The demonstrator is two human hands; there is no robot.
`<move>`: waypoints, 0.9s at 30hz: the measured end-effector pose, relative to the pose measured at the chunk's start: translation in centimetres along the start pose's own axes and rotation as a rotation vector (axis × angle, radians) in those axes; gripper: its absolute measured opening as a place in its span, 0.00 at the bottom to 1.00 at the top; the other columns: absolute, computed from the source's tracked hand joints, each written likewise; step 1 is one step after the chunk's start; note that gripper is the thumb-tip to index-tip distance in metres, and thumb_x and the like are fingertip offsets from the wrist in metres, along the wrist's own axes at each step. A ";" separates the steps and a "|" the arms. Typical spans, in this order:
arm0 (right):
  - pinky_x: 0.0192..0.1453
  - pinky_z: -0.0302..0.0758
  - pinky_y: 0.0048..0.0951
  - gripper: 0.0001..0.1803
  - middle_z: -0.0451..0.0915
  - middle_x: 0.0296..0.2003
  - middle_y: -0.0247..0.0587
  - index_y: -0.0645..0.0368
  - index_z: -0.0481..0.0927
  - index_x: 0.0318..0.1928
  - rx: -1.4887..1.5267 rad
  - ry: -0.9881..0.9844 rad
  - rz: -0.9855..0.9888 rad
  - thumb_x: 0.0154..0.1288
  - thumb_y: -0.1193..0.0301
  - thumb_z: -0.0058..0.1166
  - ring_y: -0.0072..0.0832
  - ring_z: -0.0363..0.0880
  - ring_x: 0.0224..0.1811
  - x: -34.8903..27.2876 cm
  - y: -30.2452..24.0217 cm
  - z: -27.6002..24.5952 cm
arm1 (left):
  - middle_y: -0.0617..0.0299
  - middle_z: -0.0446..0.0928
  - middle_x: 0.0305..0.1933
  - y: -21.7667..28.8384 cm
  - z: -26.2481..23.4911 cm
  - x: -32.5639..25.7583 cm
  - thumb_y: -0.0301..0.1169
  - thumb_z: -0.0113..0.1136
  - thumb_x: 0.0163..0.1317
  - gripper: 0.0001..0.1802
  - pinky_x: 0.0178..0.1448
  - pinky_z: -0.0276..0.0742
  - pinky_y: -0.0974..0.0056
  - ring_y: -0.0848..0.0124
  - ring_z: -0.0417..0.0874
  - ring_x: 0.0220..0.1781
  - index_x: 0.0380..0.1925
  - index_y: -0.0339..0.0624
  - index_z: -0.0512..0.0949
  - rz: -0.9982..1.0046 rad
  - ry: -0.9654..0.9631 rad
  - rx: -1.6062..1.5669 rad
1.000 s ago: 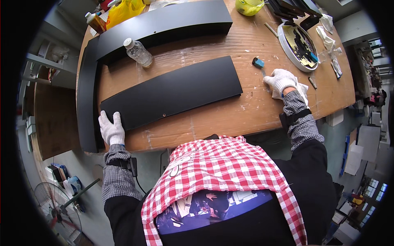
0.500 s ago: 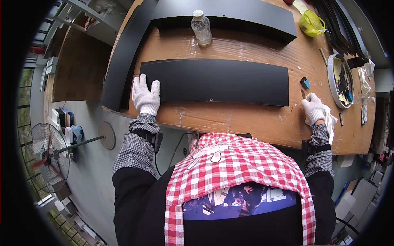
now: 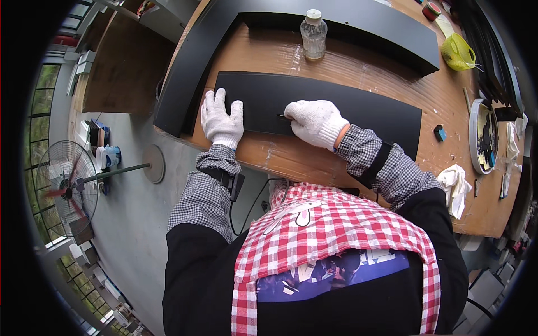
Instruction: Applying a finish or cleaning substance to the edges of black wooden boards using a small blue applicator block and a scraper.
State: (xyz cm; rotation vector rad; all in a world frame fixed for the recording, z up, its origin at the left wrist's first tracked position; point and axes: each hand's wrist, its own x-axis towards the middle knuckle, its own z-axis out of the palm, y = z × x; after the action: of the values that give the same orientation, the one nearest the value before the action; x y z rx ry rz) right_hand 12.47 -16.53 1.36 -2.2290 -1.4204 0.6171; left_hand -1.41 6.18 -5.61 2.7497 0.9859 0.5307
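A long black panel [image 3: 336, 109] lies flat on the wooden counter [image 3: 314, 162], running along its near edge from the left end toward the right. The left hand [image 3: 222, 119], in a white knit glove, rests palm down on the panel's left end, its fingers [image 3: 217, 101] stretched out flat and only slightly spread, pressing on the surface rather than gripping anything. The right hand [image 3: 315, 122], gloved the same way, sits on the panel just right of the left hand, its fingers [image 3: 297, 112] curled together around a small dark tool [image 3: 282, 117], whose tip pokes out toward the left and meets the panel; what kind of tool it is cannot be told.

Beyond the panel, toward the far edge, a clear plastic bottle [image 3: 314, 35] stands upright, with a larger black L-shaped board [image 3: 358, 28] wrapping round the far and left sides of the counter. Near the right end lie a small blue block [image 3: 440, 133], a round tray [image 3: 486, 136] with dark contents, and a white cloth [image 3: 455, 187] at the near edge. A yellow bag [image 3: 458, 51] sits at the far right.
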 end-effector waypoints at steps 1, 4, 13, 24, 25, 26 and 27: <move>0.49 0.81 0.40 0.13 0.85 0.40 0.46 0.54 0.83 0.46 -0.029 0.028 -0.028 0.63 0.70 0.51 0.43 0.85 0.43 0.3 0.0 0.5 | 0.44 0.64 0.73 -0.1 0.0 -0.1 0.49 0.59 0.62 0.33 0.78 0.54 0.47 0.44 0.62 0.74 0.64 0.44 0.73 0.011 0.009 -0.016; 0.49 0.81 0.40 0.14 0.85 0.41 0.45 0.52 0.83 0.48 -0.058 0.046 -0.075 0.64 0.70 0.50 0.42 0.85 0.43 0.7 0.2 1.0 | 0.43 0.64 0.73 0.1 0.0 0.1 0.49 0.59 0.62 0.33 0.78 0.54 0.47 0.44 0.62 0.74 0.64 0.44 0.73 0.007 0.015 -0.012; 0.50 0.82 0.40 0.15 0.85 0.42 0.43 0.50 0.83 0.50 -0.055 0.028 -0.081 0.66 0.69 0.49 0.41 0.85 0.44 1.3 -0.3 0.9 | 0.43 0.64 0.73 -0.3 0.1 0.1 0.49 0.59 0.62 0.34 0.78 0.54 0.47 0.43 0.63 0.74 0.64 0.43 0.73 0.019 0.011 -0.004; 0.51 0.82 0.39 0.16 0.85 0.43 0.44 0.50 0.84 0.51 -0.057 0.011 -0.069 0.66 0.69 0.49 0.41 0.85 0.45 1.4 -0.2 1.2 | 0.43 0.64 0.73 0.0 -0.1 0.1 0.49 0.58 0.63 0.33 0.78 0.54 0.47 0.44 0.62 0.74 0.64 0.43 0.73 0.011 0.000 0.011; 0.51 0.82 0.39 0.16 0.85 0.43 0.44 0.50 0.84 0.51 -0.059 0.012 -0.053 0.66 0.70 0.49 0.41 0.85 0.45 1.4 -0.3 1.1 | 0.43 0.64 0.73 0.1 -0.1 0.2 0.49 0.58 0.63 0.33 0.78 0.54 0.47 0.44 0.62 0.74 0.64 0.43 0.73 0.006 -0.001 0.013; 0.50 0.82 0.39 0.16 0.85 0.43 0.44 0.49 0.84 0.51 -0.062 0.013 -0.037 0.66 0.70 0.49 0.42 0.85 0.45 1.4 -0.4 1.0 | 0.43 0.64 0.72 0.1 -0.1 0.2 0.49 0.58 0.63 0.33 0.78 0.54 0.47 0.44 0.62 0.74 0.64 0.43 0.73 0.001 -0.001 0.015; 0.50 0.82 0.39 0.16 0.85 0.43 0.44 0.49 0.84 0.51 -0.063 0.014 -0.037 0.66 0.70 0.49 0.42 0.85 0.45 1.4 -0.4 1.0 | 0.43 0.64 0.72 0.0 -0.1 0.2 0.49 0.58 0.63 0.33 0.78 0.54 0.47 0.44 0.62 0.74 0.64 0.43 0.73 0.002 0.000 0.014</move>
State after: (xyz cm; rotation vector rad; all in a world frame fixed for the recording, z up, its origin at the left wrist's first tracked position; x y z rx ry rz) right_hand 12.14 -14.98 0.54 -2.2451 -1.4901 0.5511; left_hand -1.31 6.26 -5.46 2.7632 0.9914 0.5254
